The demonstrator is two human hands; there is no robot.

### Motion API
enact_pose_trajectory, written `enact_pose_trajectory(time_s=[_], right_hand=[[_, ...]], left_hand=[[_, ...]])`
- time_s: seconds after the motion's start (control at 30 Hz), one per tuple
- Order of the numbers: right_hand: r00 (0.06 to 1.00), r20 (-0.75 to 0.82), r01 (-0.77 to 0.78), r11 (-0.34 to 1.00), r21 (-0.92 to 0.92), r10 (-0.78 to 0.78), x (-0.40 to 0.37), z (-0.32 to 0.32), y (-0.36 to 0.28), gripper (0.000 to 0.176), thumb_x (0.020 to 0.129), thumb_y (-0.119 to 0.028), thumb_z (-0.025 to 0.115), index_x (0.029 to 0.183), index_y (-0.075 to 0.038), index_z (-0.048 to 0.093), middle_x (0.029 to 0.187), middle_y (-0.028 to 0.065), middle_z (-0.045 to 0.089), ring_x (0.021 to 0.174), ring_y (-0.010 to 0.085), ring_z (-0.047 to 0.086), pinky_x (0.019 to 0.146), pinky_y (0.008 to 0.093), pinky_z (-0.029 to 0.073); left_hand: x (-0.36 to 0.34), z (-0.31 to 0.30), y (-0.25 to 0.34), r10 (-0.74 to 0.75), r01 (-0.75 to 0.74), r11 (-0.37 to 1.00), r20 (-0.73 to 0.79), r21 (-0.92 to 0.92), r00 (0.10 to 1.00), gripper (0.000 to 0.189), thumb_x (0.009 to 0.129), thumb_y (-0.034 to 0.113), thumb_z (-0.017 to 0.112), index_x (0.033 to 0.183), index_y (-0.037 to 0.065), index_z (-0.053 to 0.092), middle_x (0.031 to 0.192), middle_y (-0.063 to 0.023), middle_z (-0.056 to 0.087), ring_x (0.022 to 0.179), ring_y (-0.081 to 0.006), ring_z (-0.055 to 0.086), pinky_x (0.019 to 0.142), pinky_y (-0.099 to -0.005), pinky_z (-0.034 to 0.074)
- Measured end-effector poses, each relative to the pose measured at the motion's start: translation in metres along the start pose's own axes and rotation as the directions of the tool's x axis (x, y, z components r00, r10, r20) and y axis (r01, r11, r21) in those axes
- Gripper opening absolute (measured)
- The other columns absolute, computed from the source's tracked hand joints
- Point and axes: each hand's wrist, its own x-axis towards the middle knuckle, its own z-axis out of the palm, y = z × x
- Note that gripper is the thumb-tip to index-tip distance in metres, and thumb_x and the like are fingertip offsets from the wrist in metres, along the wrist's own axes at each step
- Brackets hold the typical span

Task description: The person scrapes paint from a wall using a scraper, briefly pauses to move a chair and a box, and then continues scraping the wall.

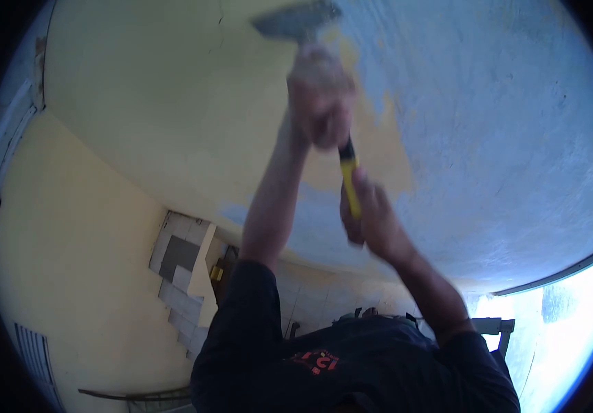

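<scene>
Both of my hands grip one long scraper (296, 20), whose wide grey blade lies at the wall (241, 117) near the top of the view, blurred by motion. My left hand (320, 96) is closed round the tool just below the blade. Lower down, my right hand (372, 213) is wrapped round the yellow and black handle (349, 182). Around the blade, yellow paint meets a patchy bluish-grey surface (482, 138), which spreads over the right side of the wall.
Stairs (181, 282) with a grey panel stand at the lower left, beside a plain yellow wall (90, 241). Bright light comes through an opening (558, 337) at the lower right. A tiled floor (317, 296) shows behind my body.
</scene>
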Motion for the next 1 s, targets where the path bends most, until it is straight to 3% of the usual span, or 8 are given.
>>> enact_pose_trajectory(time_s=[0.07,0.1,0.17,0.23,0.3,0.37,0.6,1.0], right_hand=[[1.0,-0.028,0.011,1.0,0.011,-0.011,0.012,0.009,-0.027,0.059,0.097,-0.061,0.03,0.077,-0.008,0.041,0.054,-0.0021,0.04,0.041,0.0068,0.039,0.037,0.0233,0.033],[0.997,-0.063,0.046,0.999,0.01,-0.046,0.013,0.013,-0.034,0.058,0.098,-0.06,0.03,0.076,-0.008,0.042,0.054,-0.0023,0.04,0.041,0.0066,0.04,0.037,0.0234,0.034],[0.995,-0.073,0.066,0.998,-0.016,-0.067,-0.005,0.017,-0.021,0.057,0.098,-0.059,0.031,0.077,-0.008,0.042,0.054,-0.0023,0.041,0.041,0.0063,0.04,0.038,0.0234,0.034],[0.991,-0.105,0.079,0.996,-0.032,-0.082,-0.03,0.018,0.01,0.055,0.099,-0.057,0.034,0.077,-0.008,0.043,0.054,-0.0025,0.041,0.043,0.0059,0.041,0.039,0.0234,0.034],[0.99,-0.138,0.031,0.999,-0.026,-0.034,-0.047,0.018,0.041,0.055,0.099,-0.057,0.033,0.078,-0.007,0.042,0.055,-0.0027,0.04,0.044,0.0057,0.04,0.04,0.0234,0.033],[0.988,-0.15,-0.03,0.999,0.02,0.032,-0.056,0.016,0.054,0.054,0.099,-0.057,0.032,0.079,-0.008,0.041,0.056,-0.0026,0.04,0.044,0.0057,0.039,0.04,0.0235,0.033],[0.978,-0.103,-0.173,0.979,0.104,0.184,-0.047,-0.003,0.047,0.059,0.096,-0.065,0.028,0.085,-0.009,0.039,0.056,-0.0013,0.037,0.041,0.0082,0.034,0.038,0.0243,0.03],[0.98,0.049,-0.198,0.96,0.196,0.192,-0.032,-0.009,0.037,0.057,0.096,-0.063,0.03,0.084,-0.008,0.038,0.058,-0.0011,0.037,0.044,0.0075,0.035,0.04,0.024,0.033]], left_hand=[[0.024,-0.023,-0.021,0.029,-0.048,0.994,0.185,0.098,0.982,0.04,0.084,0.037,0.042,0.056,0.01,0.049,0.058,-0.0057,0.054,0.056,-0.0258,0.053,0.071,-0.0425,0.041],[0.026,-0.025,-0.015,0.021,-0.04,0.994,0.179,0.106,0.984,0.04,0.084,0.037,0.042,0.056,0.01,0.049,0.058,-0.0057,0.054,0.056,-0.0258,0.053,0.071,-0.0425,0.041],[0.035,-0.018,-0.007,0.138,-0.139,0.99,0.03,0.015,0.99,0.039,0.083,0.037,0.043,0.055,0.009,0.05,0.059,-0.0066,0.056,0.056,-0.0257,0.054,0.07,-0.0429,0.041],[0.016,-0.001,0.032,0.062,-0.073,0.996,-0.19,-0.052,0.98,0.038,0.081,0.035,0.043,0.053,0.009,0.05,0.053,-0.0059,0.047,0.05,-0.0256,0.049,0.069,-0.042,0.04],[-0.014,0.004,0.064,-0.091,0.082,0.991,-0.093,-0.104,0.991,0.046,0.084,0.038,0.038,0.05,0.008,0.047,0.05,-0.0054,0.044,0.049,-0.0247,0.047,0.068,-0.0417,0.04],[-0.046,0.01,0.074,-0.139,0.142,0.987,0.04,-0.078,0.989,0.05,0.085,0.039,0.035,0.049,0.007,0.046,0.048,-0.0047,0.04,0.049,-0.0246,0.045,0.068,-0.0411,0.039],[-0.049,0.026,0.064,-0.188,0.196,0.976,0.09,-0.091,0.978,0.049,0.086,0.038,0.034,0.048,0.007,0.044,0.047,-0.0047,0.04,0.049,-0.0242,0.043,0.068,-0.0401,0.037],[-0.036,0.018,0.048,-0.189,0.204,0.977,0.188,-0.064,0.964,0.041,0.08,0.034,0.038,0.048,0.009,0.043,0.047,-0.0042,0.042,0.049,-0.0235,0.043,0.07,-0.0392,0.037]])
